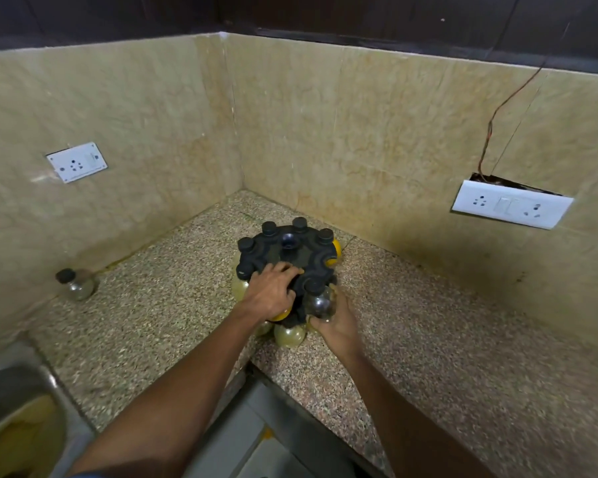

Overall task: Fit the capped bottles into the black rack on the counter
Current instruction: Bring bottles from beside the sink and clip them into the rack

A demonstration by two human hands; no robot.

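Note:
A round black rack (287,251) stands on the speckled counter (152,319) in the corner, with several black-capped bottles hanging around its rim. My left hand (271,294) lies flat on the rack's near top edge, fingers spread over it. My right hand (335,322) grips a clear black-capped bottle (320,300) from below at the rack's near rim, its neck at a slot. A lower bottle (289,334) with yellowish contents sits beneath it. One loose capped bottle (75,284) stands alone at the far left by the wall.
Tiled walls close the corner behind the rack. A white socket plate (76,162) is on the left wall, a switch plate (511,204) with a loose wire on the right. A steel sink (18,408) is at the lower left. The counter edge (283,384) runs below my arms.

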